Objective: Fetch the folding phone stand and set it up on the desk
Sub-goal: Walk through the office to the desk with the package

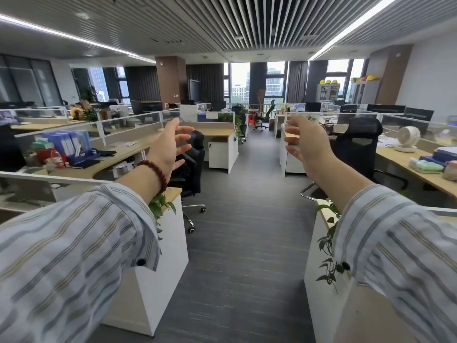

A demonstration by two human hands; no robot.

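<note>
While I'm standing in the grey-carpeted aisle (237,219) between the rows of wood-topped office desks, both arms in my striped shirt sleeves (74,243) are stretched out in front of me and neither hand has anything in it. My left hand (170,144), the one with the dark red bead bracelet (154,173) on the wrist, has its fingers spread wide and loosely curled; my right hand (305,142) is open too, fingers a bit closer together, palm turned inward. Honestly I can't spot the folding phone stand anywhere yet. It isn't on the left desk with the blue binders (66,142), nor on the right desk by the small white fan (408,138), at least not that I can make out, so fetching hasn't started. My guess is it'll be light and rigid, maybe a bit slick, with stiff hinges. I'd pinch it by the folded edges, then brace the base plate flat while swinging the support up.
</note>
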